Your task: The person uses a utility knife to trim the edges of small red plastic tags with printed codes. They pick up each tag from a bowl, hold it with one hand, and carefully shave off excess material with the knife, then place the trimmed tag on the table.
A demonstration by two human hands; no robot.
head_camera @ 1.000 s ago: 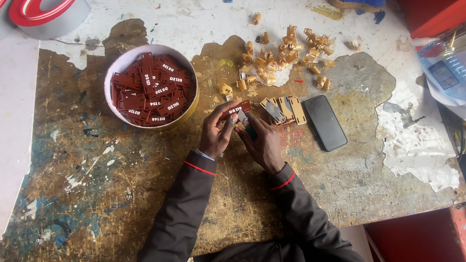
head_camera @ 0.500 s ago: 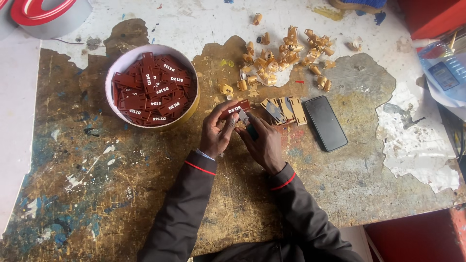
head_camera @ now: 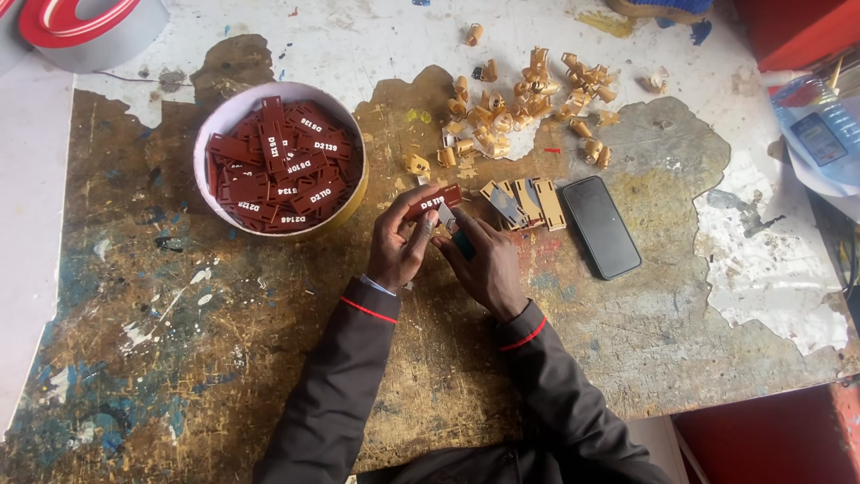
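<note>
My left hand (head_camera: 400, 244) holds a small dark red rectangular tag (head_camera: 433, 201) with white marks, raised a little above the worn table (head_camera: 224, 332). My right hand (head_camera: 484, 260) is pressed against it from the right, fingers pinching a small grey and teal piece (head_camera: 454, 228) at the tag's underside. A round white bowl (head_camera: 228, 112) to the upper left is filled with several more dark red tags (head_camera: 282, 166). Just right of my hands lie a few tan strips (head_camera: 524, 202) in a row.
A black phone (head_camera: 600, 226) lies face up right of the strips. A scatter of small tan curled pieces (head_camera: 528, 103) covers the far middle. A red and grey ring shape (head_camera: 85, 27) sits far left; a red box (head_camera: 797, 31) and a plastic-wrapped item (head_camera: 820, 134) far right.
Both hands stay in the same place with the tag between them; only the fingers have shifted slightly.
</note>
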